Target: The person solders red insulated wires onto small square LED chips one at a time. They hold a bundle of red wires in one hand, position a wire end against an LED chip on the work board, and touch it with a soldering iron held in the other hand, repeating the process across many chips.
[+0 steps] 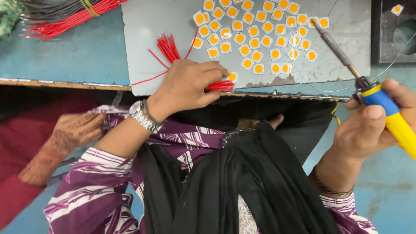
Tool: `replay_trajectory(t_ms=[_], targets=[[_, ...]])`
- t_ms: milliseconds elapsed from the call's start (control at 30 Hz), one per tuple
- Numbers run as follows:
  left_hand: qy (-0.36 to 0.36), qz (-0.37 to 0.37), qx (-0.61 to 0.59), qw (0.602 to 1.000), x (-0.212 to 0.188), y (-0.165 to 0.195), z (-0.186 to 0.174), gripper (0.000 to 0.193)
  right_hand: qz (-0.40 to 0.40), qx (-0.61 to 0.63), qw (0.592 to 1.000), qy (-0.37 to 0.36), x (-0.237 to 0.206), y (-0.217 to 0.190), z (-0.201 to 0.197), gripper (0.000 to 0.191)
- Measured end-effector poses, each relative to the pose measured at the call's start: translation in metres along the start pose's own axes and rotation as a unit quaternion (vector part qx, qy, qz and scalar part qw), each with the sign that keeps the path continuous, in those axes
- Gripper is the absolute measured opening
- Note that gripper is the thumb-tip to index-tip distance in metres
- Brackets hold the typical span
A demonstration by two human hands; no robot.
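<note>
Pinching red wires (173,50), left hand (190,84); right hand (368,130) grips soldering iron (377,97).

No packages, labels, signs or screens show anywhere on the blue workbench in this head view, though the dark corner at the upper right is too dim to rule out a small marking there.

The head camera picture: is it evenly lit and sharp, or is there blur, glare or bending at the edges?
Head view: light is soft and even, with no harsh glare on the grey board; the left hand casts only a faint shadow; the small orange-centred squares look sharp; the right hand and soldering iron look slightly softer; the table edge bows, suggesting wide-lens distortion.
</note>
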State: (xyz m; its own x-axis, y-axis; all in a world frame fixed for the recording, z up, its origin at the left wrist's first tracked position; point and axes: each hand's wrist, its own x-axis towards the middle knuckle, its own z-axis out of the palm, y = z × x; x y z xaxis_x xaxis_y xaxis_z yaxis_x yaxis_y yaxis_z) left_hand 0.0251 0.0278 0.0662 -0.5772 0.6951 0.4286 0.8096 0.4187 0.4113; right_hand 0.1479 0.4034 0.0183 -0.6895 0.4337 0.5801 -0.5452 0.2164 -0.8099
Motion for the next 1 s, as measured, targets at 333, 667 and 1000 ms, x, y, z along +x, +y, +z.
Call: replay_trajectory(t_ms=[333, 667, 1000], targets=[[-0.019, -0.019, -0.010, 1.000, 0.006, -0.006, -0.007, 0.022, -0.030, -0.041, 0.998, 0.045, 0.016, 0.001, 0.018, 0.046], [-0.016, -0.038, 0.001, 0.999, 0.012, -0.006, -0.011, 0.021, -0.024, -0.179, 0.980, 0.081, 0.063, 0.002, -0.039, 0.031], [-0.014, -0.044, 0.004, 0.999, 0.015, -0.004, -0.008, 0.020, -0.173, -0.338, 0.909, -0.171, 0.112, -0.002, 0.022, 0.026]])
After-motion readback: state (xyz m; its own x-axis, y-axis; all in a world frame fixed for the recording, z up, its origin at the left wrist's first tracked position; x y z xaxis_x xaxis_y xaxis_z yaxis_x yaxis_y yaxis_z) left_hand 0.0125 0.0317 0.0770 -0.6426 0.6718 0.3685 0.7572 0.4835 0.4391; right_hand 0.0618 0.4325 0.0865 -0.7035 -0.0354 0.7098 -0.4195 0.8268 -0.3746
